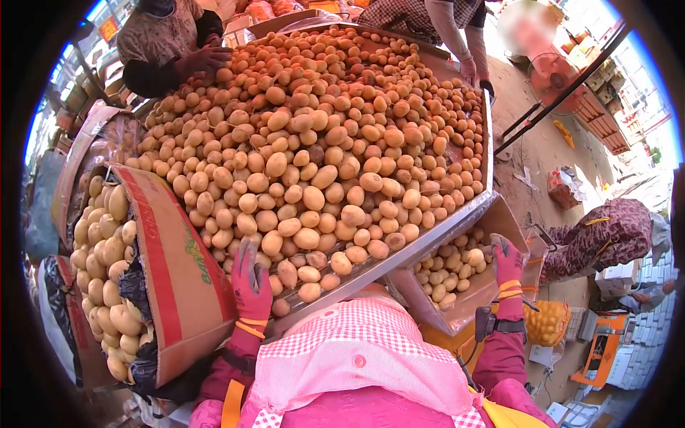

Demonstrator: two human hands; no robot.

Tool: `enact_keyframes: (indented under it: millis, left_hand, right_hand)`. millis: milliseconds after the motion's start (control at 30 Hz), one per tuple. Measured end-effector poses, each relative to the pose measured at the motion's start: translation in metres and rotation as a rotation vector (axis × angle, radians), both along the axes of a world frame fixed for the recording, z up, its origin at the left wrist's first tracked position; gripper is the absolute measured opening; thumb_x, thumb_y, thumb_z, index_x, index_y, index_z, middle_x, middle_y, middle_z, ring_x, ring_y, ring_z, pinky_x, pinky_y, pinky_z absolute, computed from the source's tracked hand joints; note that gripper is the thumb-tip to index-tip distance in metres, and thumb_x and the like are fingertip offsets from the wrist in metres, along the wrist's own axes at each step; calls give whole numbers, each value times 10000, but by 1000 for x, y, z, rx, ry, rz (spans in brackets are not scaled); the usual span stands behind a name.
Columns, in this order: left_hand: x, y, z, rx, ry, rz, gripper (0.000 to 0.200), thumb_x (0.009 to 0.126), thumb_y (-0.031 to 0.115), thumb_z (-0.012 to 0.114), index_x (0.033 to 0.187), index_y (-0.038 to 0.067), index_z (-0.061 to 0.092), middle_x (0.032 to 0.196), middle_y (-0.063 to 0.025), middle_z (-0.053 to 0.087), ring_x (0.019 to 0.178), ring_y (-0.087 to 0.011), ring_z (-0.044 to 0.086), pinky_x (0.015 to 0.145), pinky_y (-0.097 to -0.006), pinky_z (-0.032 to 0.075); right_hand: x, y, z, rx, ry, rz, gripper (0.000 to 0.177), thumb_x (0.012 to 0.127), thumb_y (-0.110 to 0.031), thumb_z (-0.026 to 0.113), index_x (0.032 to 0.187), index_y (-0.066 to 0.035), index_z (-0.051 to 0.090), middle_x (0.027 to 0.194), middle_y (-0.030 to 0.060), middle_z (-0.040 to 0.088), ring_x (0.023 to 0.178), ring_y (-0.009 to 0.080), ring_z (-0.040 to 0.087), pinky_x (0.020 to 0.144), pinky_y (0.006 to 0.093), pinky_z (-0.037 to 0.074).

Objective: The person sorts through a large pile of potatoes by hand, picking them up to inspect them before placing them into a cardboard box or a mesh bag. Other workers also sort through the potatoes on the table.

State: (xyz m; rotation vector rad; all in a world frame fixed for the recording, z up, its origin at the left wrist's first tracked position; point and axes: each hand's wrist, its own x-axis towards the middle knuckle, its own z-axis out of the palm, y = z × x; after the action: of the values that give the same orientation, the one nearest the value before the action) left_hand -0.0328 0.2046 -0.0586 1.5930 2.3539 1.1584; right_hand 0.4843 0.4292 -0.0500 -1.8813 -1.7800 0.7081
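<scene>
A big heap of potatoes (314, 198) covers the metal-edged sorting table (371, 269) in front of me. My left hand (252, 282), in a pink glove with grey fingertips, rests at the near left edge of the heap. Its fingers are stretched out beside the closest potatoes, and I see nothing held in it. My right hand (507, 262), gloved the same way, is over the right side of a cardboard box (457, 324) containing smaller potatoes (451, 267). Its fingers look extended and hold no potato that I can see.
A tall carton (175, 264) full of larger potatoes (110, 264) leans at the left. Co-workers' gloved hands (205, 60) and another person's arms (467, 64) are at the far side. A net sack (548, 322), a red fan (553, 75) and a bending person (606, 235) are at right.
</scene>
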Motion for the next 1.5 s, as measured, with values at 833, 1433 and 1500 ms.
enact_keyframes:
  millis: [833, 1433, 1500]
  left_hand:
    - [10, -33, -10, -461, 219, -239, 572, 870, 270, 632, 1396, 71, 523, 1496, -164, 450, 1408, -360, 379, 1203, -553, 254]
    - [17, -27, -13, -526, 262, -213, 590, 808, 230, 655, 1355, 38, 549, 1396, -179, 529, 1333, -375, 457, 1184, -540, 288]
    - [16, -28, -17, -500, 283, -200, 584, 808, 233, 655, 1349, 39, 553, 1381, -192, 536, 1326, -376, 465, 1182, -546, 286]
  right_hand:
    - [-314, 92, 8, 243, -325, 974, 419, 823, -245, 721, 1234, -188, 661, 1135, 113, 668, 1072, 311, 635, 907, 438, 507]
    - [-273, 103, 38, -1193, 1149, 975, 823, 873, -476, 764, 1480, -49, 409, 1209, 111, 650, 934, 157, 685, 704, 233, 569]
    - [-266, 89, 45, -1266, 1276, 757, 652, 972, -495, 619, 1392, -10, 502, 1083, 87, 674, 814, 126, 671, 661, 217, 545]
